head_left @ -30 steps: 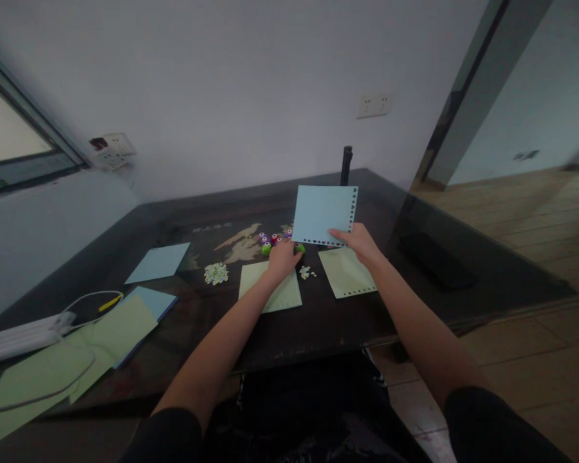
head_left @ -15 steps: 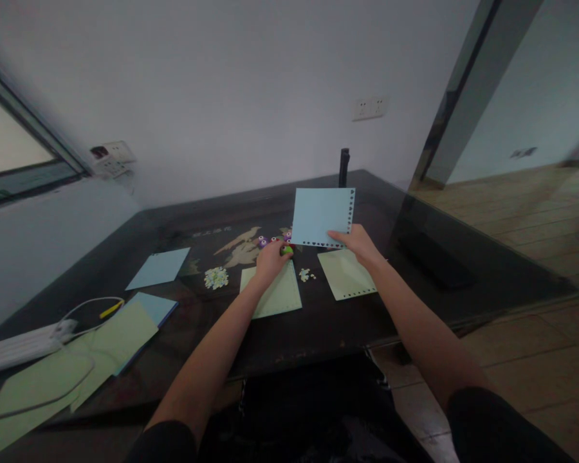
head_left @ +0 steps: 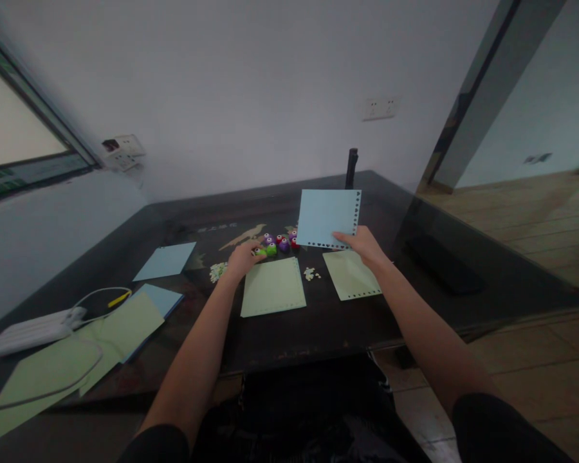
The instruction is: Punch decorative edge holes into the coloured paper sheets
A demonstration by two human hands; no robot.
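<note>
My right hand (head_left: 365, 244) grips a light blue sheet of paper (head_left: 327, 215) by its lower right corner, thumb on the front. The sheet is held up, with a row of small punched shapes along its right and bottom edges. At the middle of the table, my left hand (head_left: 244, 258) has its fingers closed around a small green craft punch (head_left: 260, 253), partly hidden. Beside it sits another green punch (head_left: 271, 249), with purple and red punches (head_left: 284, 245) further right. A stack of pale green paper (head_left: 274, 287) lies in front of them.
Small paper cut-outs (head_left: 217, 272) are heaped left of the stack, a smaller pile (head_left: 311, 274) to its right. A punched green sheet (head_left: 350, 275) lies under my right forearm. At left are a blue sheet (head_left: 166, 260), more paper (head_left: 125, 318) and a white power strip (head_left: 33, 331).
My left hand has moved left, away from the blue sheet, with a green punch at its fingertips. More of the punches and the green stack now show. My right hand still holds the blue sheet.
</note>
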